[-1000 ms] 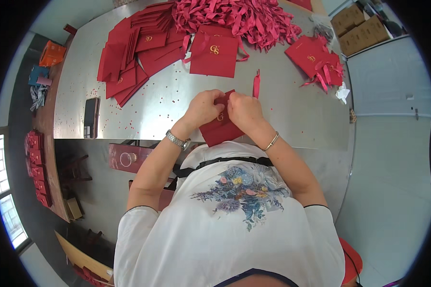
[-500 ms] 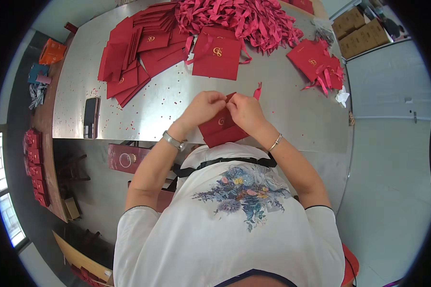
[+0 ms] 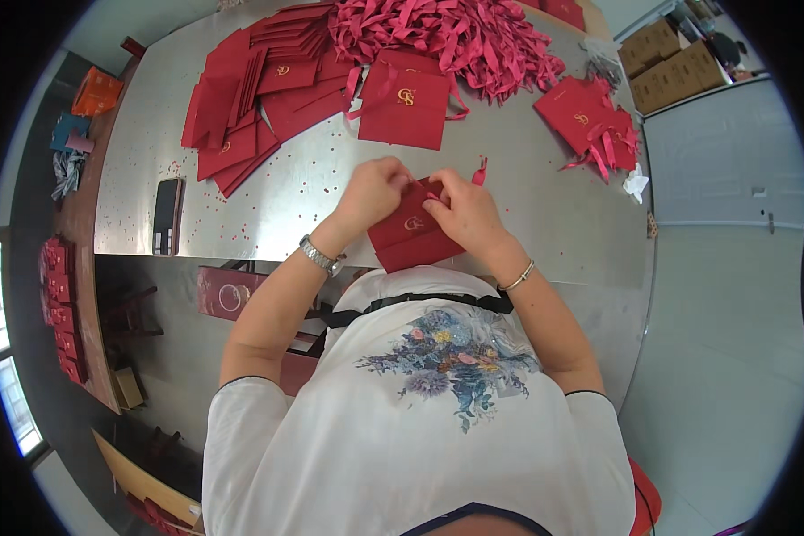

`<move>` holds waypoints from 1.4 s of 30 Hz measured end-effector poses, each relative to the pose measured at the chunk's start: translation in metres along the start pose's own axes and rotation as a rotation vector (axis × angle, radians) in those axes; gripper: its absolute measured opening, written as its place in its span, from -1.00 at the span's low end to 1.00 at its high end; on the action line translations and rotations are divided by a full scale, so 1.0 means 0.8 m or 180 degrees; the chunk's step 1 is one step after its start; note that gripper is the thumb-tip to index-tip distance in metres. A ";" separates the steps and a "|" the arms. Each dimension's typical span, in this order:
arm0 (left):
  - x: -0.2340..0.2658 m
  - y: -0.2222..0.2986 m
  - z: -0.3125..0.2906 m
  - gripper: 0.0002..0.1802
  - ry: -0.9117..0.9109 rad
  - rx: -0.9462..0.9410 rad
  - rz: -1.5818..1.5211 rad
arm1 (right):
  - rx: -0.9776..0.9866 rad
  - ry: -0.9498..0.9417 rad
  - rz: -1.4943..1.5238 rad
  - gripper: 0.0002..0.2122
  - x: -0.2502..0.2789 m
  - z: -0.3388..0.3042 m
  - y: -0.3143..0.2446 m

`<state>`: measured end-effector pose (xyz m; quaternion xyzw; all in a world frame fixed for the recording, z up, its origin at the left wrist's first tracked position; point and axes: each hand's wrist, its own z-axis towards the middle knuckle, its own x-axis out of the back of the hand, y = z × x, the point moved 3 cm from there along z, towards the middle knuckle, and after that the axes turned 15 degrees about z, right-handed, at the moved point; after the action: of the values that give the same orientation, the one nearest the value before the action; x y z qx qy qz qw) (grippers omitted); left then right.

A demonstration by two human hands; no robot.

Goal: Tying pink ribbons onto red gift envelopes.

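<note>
A flat red paper gift bag (image 3: 411, 234) with a gold emblem lies at the table's near edge, against my waist. My left hand (image 3: 375, 192) is at its upper left, fingertips pinched together; what they hold is too small to tell. On the bag's upper right, my right hand (image 3: 466, 213) is closed, thumb and forefinger pinching a bit of pink ribbon by the top edge. A ribbon end (image 3: 481, 171) sticks up beyond the right knuckles. Farther off lies another red gift bag (image 3: 404, 112) with ribbon handles.
Red bags (image 3: 232, 116) are stacked at the far left, beside a heap of pink ribbons (image 3: 456, 40). More ribboned bags (image 3: 581, 116) lie at the right near crumpled white tissue (image 3: 635, 185). A phone (image 3: 167, 217) rests at the left edge; red specks dot the metal table (image 3: 304, 210).
My hands have moved a little apart at the bag's top edge. The left has shifted up and left, and the right thumb now shows over the bag's front.
</note>
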<state>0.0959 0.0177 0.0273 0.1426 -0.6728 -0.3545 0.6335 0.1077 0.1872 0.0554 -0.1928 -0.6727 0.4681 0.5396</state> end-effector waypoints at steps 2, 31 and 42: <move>0.000 -0.018 -0.003 -0.80 0.0393 0.1605 -0.1730 | -0.0006 0.0017 0.0082 -0.70 -0.002 -0.004 0.008; 0.019 -0.029 -0.064 -0.75 -0.0275 0.0946 -0.0552 | -0.0042 0.0046 -0.0184 -0.61 0.041 -0.082 0.050; 0.015 -0.054 -0.070 -0.75 -0.0112 0.1041 -0.0579 | -0.0321 0.1348 0.1870 -0.88 0.069 -0.121 0.080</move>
<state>0.1365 -0.0374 0.0049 0.2977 -0.7168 -0.2985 0.5554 0.1607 0.3015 0.0301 -0.4968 -0.4842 0.5191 0.4993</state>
